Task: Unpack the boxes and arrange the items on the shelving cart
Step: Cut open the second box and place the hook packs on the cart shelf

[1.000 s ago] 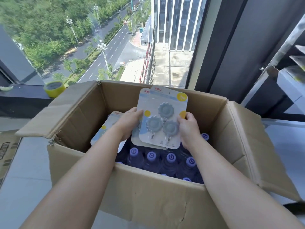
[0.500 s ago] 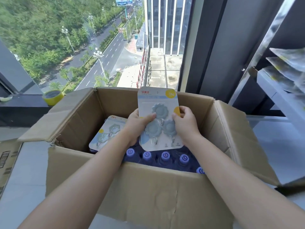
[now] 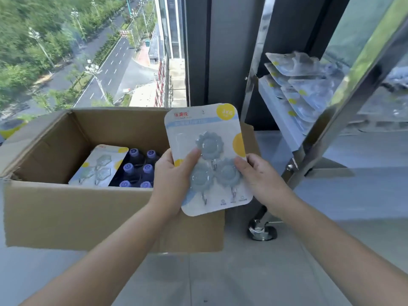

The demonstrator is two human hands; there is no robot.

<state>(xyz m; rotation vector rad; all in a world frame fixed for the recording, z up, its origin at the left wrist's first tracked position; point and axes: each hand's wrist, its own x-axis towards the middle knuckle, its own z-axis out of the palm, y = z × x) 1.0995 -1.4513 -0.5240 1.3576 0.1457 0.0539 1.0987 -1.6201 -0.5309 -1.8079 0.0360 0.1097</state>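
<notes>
Both hands, left [image 3: 174, 173] and right [image 3: 260, 175], pinch one hook pack [image 3: 207, 155] at centre frame; one more pack [image 3: 99, 165] and seven visible bottle caps [image 3: 129, 168] in one box [image 3: 66, 208], lower left.

Behind the left hand's fingers [image 3: 176, 171] the pack's [image 3: 207, 160] lower left edge is hidden; its small print is blurred.

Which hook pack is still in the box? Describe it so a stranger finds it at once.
Start at the open cardboard box on the floor, left of the cart. Inside, at its left, one hook pack lies tilted beside the purple-capped bottles. Unlike the held pack, gripped by the left hand and right hand, no hand touches it.
</notes>
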